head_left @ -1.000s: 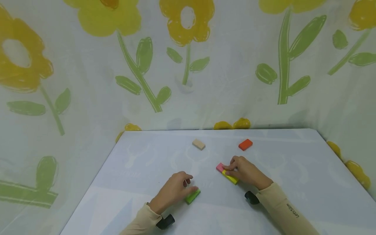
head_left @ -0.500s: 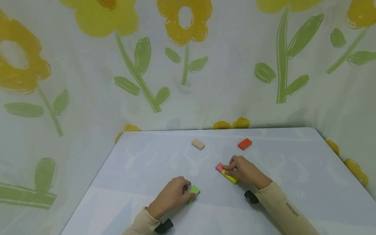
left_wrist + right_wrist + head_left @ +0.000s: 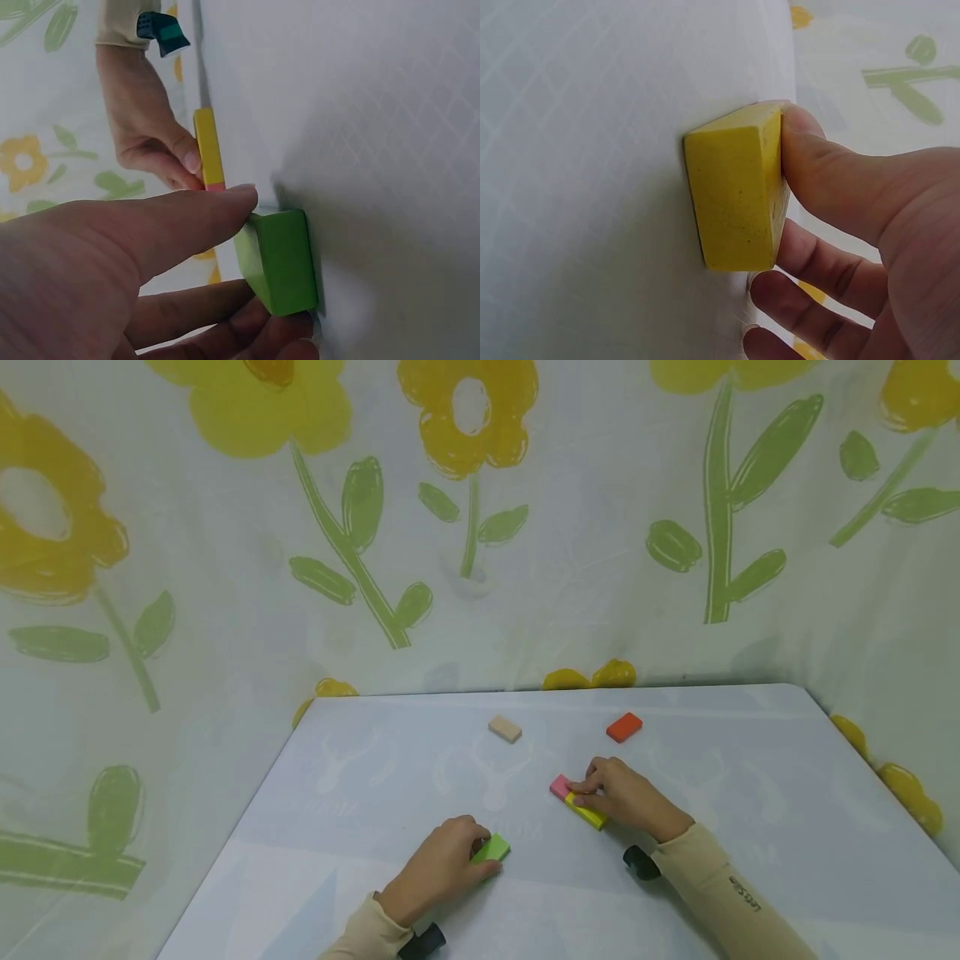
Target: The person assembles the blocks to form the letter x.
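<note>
In the head view, my left hand (image 3: 442, 870) holds a green wooden block (image 3: 492, 849) on the white table, thumb along its near side and fingers at the other. The left wrist view shows the block (image 3: 286, 259) between thumb and curled fingers. My right hand (image 3: 628, 795) pinches a yellow block (image 3: 591, 817), which lies end to end with a pink block (image 3: 559, 787). Up close in the right wrist view, the thumb lies against the yellow block (image 3: 729, 199), with curled fingers below it. Part of the yellow block is hidden by the right fingers.
Toward the table's back lie a beige block (image 3: 506, 728) and an orange-red block (image 3: 625, 727). Behind the white table (image 3: 360, 793) hangs a cloth (image 3: 585, 568) printed with yellow flowers. Dark wrist cameras (image 3: 642, 862) hang under both sleeves.
The left thumb and fingers have closed round the green block, which now shows more of its top. The right hand and the yellow and pink blocks stay in place.
</note>
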The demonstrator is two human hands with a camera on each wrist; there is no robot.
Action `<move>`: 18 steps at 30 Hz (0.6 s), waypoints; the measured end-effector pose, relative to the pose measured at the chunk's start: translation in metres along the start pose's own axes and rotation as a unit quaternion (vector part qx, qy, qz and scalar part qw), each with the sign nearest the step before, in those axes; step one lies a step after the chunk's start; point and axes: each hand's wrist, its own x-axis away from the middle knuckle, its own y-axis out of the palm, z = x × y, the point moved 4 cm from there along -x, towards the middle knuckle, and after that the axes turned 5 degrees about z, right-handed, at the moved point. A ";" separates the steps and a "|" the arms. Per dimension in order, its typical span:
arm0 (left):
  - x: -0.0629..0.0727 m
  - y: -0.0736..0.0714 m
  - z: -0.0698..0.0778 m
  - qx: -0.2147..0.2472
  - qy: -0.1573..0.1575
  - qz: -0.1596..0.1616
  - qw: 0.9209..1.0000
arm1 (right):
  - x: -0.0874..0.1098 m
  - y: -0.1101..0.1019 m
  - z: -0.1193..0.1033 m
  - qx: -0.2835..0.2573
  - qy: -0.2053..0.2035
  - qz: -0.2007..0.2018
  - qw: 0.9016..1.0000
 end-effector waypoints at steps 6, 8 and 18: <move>-0.001 0.001 0.003 -0.014 -0.001 0.007 1.000 | 0.000 -0.001 0.000 -0.012 -0.027 0.006 1.000; 0.000 0.001 0.004 -0.020 -0.001 0.008 1.000 | 0.000 -0.001 0.000 -0.014 -0.025 0.005 1.000; 0.001 0.000 0.008 -0.041 0.005 0.018 0.999 | 0.000 -0.001 0.002 -0.015 -0.036 0.010 0.999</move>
